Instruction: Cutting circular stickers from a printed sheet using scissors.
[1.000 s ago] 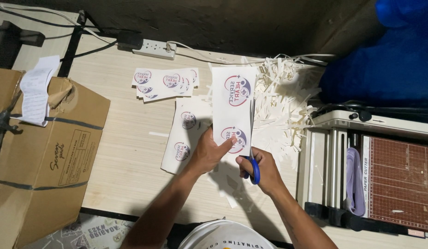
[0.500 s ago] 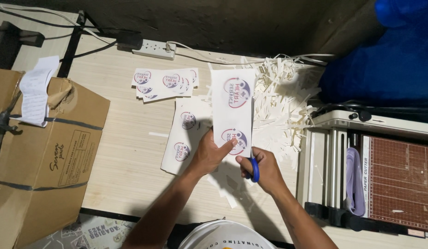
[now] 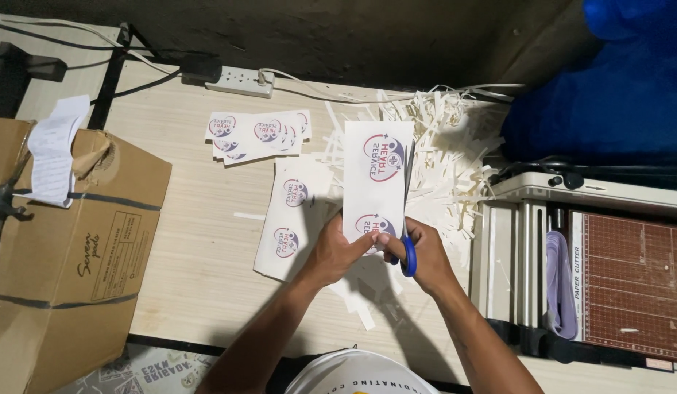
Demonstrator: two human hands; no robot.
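Note:
My left hand [image 3: 340, 250] pinches the near end of a tall white printed strip [image 3: 377, 171] that carries two round red-and-blue logos. My right hand [image 3: 424, 252] grips blue-handled scissors [image 3: 408, 257], whose blades run up along the strip's right edge and are mostly hidden behind the paper. Both hands hover above the wooden table [image 3: 200, 248]. A second white sheet with two logos [image 3: 291, 217] lies flat just left of my hands. A fanned stack of cut logo strips [image 3: 257, 135] rests farther back on the left.
A heap of thin white paper offcuts [image 3: 448, 157] lies behind and right of the strip. A paper cutter with a brown gridded board [image 3: 630, 281] stands at the right. A cardboard box [image 3: 65, 241] fills the left. A power strip [image 3: 240, 80] sits at the back edge.
The strip has slid slightly away from me and to the right between my hands. Both hands stay in nearly the same place.

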